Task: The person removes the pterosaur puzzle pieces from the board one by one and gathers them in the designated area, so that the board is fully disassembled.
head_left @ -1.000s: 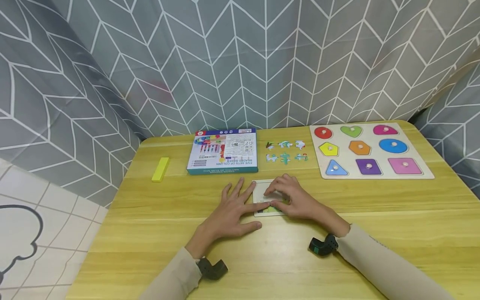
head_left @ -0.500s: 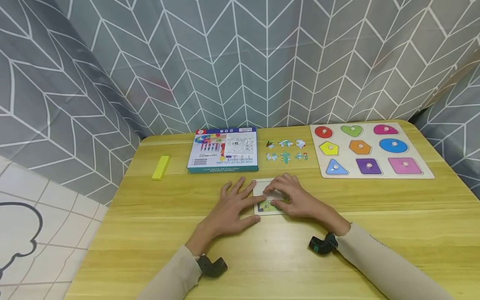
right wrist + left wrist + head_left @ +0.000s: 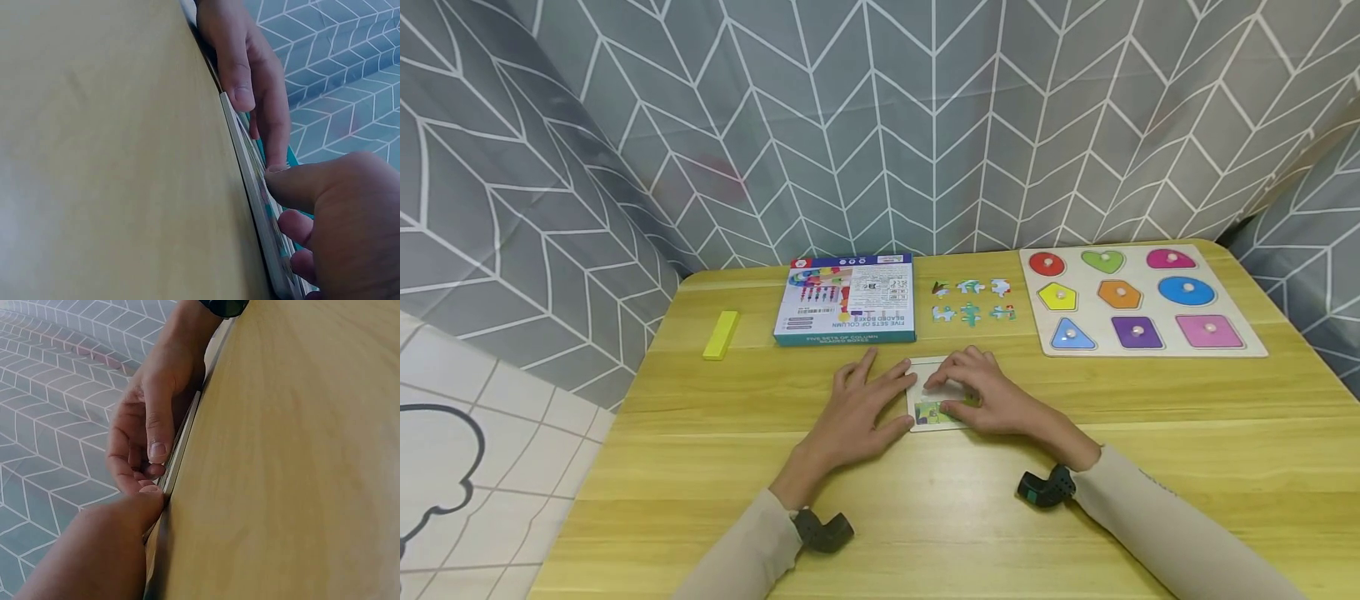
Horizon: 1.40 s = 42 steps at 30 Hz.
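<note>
A small white puzzle board (image 3: 929, 369) lies at the table's middle, with green jigsaw pieces (image 3: 928, 412) fitted along its near side. My left hand (image 3: 853, 418) is at the board's left edge, fingers spread, thumb at the near corner and index fingertip at the side. Over the right half of the board, my right hand (image 3: 992, 398) bends its fingers. Its thumb touches the pieces, and a gap shows between thumb and index finger; the hand hides that part of the board. In the left wrist view, the right hand (image 3: 159, 394) rests close over the thin board (image 3: 180, 450).
Several loose jigsaw pieces (image 3: 971, 313) lie in two rows beyond the board. A boxed toy (image 3: 850, 304) is at the back, with a yellow block (image 3: 721, 335) to its left. A shape-peg board (image 3: 1142, 302) occupies the back right. A patterned curtain (image 3: 880, 125) hangs behind the table.
My left hand has drawn back leftward from over the board to its left edge, uncovering green pieces at the near left. The right hand stays nearly in place.
</note>
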Tool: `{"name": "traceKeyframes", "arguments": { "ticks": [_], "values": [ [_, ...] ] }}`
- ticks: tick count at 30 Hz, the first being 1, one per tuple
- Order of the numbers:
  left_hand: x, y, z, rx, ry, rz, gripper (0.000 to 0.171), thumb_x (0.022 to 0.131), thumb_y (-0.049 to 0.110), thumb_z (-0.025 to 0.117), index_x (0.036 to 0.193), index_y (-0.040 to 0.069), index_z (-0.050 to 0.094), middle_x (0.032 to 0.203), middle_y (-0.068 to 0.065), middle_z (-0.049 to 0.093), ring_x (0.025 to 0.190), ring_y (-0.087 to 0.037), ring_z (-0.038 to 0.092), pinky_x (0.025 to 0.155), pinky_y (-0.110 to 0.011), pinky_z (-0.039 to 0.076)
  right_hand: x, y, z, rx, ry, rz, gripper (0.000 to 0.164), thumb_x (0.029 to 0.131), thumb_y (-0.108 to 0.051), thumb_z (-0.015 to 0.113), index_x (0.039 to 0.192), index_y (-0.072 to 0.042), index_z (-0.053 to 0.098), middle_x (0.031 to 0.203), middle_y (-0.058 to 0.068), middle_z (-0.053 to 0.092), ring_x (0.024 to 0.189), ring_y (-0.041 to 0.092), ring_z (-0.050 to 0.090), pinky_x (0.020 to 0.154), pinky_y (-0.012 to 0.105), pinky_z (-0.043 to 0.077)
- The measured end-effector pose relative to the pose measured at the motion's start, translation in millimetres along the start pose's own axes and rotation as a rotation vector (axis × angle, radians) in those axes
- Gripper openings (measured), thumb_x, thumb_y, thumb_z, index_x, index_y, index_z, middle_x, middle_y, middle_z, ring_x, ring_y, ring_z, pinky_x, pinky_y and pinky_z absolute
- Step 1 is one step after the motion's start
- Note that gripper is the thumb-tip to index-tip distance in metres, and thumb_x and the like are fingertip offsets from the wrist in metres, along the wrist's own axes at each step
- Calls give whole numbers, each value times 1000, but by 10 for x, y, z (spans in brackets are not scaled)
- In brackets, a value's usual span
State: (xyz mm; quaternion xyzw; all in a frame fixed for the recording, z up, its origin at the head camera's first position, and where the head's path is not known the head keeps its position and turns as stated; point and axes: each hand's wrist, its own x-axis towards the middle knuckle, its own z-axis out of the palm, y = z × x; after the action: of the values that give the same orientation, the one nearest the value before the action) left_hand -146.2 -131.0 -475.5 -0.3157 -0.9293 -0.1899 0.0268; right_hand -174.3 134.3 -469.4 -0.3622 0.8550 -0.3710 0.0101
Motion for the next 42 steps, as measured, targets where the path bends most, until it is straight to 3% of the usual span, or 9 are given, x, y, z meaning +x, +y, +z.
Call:
{"name": "traceKeyframes", "arguments": {
  "ticks": [16, 30, 42],
  "values": [
    [1, -4, 10, 57, -23, -16, 68, 96, 64, 46, 157, 33, 40, 168, 8, 31, 158, -43, 11, 117, -68, 15, -2, -82, 3, -98, -73, 1, 38, 89, -19, 75, 126, -26, 74, 110, -4, 58, 103, 14, 40, 85, 37, 25],
    [-1, 1, -5, 70, -32, -17, 68, 97, 64, 45, 157, 34, 40, 168, 9, 30, 158, -43, 13, 117, -68, 16, 7, -119, -12, -31, -93, 67, 29, 89, -18, 76, 118, -27, 77, 100, -8, 57, 99, 12, 39, 84, 38, 21],
    [-4, 7, -21, 69, -29, -7, 67, 97, 64, 46, 157, 34, 41, 168, 9, 30, 157, -44, 15, 116, -69, 18, 14, -121, -24, -3, -76, 35, 28, 88, -18, 79, 113, -29, 75, 103, -10, 65, 94, 9, 39, 81, 36, 21]
  ]
}}
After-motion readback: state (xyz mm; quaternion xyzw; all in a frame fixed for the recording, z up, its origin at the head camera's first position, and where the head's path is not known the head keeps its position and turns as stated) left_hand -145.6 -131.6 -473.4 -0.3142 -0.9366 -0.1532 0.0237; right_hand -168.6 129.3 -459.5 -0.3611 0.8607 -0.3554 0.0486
